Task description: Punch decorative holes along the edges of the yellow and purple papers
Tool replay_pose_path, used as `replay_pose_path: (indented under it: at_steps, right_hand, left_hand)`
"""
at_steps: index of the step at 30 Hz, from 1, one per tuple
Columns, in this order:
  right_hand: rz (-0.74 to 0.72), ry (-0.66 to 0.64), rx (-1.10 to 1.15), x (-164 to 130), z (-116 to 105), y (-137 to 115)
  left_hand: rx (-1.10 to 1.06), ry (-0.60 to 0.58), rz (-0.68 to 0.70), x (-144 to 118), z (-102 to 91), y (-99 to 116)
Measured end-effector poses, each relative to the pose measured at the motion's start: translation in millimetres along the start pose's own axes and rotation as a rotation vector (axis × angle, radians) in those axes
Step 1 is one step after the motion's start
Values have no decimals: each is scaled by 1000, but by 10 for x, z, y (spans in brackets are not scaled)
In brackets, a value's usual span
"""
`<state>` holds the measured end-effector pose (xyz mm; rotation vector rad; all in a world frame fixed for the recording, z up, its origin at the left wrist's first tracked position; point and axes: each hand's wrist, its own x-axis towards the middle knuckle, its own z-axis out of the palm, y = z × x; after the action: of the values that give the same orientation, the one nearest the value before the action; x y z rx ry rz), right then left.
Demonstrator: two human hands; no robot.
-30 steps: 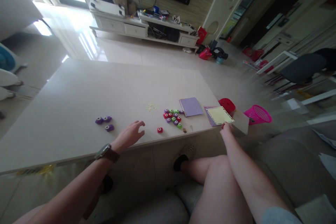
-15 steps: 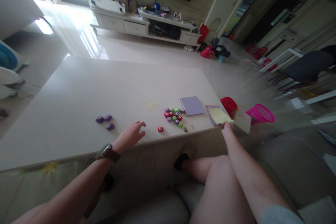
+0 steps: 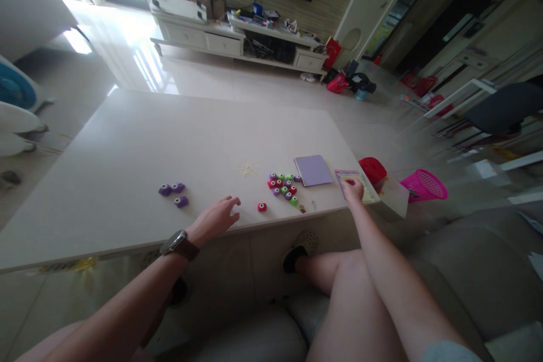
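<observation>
My left hand (image 3: 215, 216) hovers at the table's front edge, fingers apart and slightly curled, holding nothing. Just right of it stands a single red craft punch (image 3: 262, 207) with a round white-and-black top. Several purple, green and red punches (image 3: 284, 189) are bunched farther right, and purple ones (image 3: 181, 201) lie to the left. My right hand (image 3: 354, 188) is closed above a stack of patterned paper sheets (image 3: 370, 197) at the right end; whatever its fingers hold is hidden. Between hand and punches lies a purple pad (image 3: 314, 170).
Pale yellow paper scraps (image 3: 246, 168) are scattered on the white table (image 3: 190, 136). Two small items (image 3: 302, 208) lie near the front edge. Beyond the right end are a red container (image 3: 373, 168) and a pink basket (image 3: 426, 185). My knees are below the table edge.
My right hand has moved left and up from the front edge of the paper stack to over the sheets. My left hand stays in much the same place, still open.
</observation>
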<state>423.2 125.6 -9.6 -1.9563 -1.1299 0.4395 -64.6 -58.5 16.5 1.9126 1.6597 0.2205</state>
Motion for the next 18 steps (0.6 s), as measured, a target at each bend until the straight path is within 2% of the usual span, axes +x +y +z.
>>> replay_pose_path:
  at_steps: [3,6,12,18]
  right_hand:
    - [-219,-252,-68,-187,291,-257]
    - [-374,-402,-124,-389,505,-440]
    - [-499,-480,-230,-603,669,-623]
    - [-564,-507,-259,-743,772,-772]
  left_hand:
    - [14,0,3,-10,21,9]
    - [12,-6,23,-12,73,-3]
    - [-16,-42,123,-62,142,-20]
    - [30,-60,132,-148,106,23]
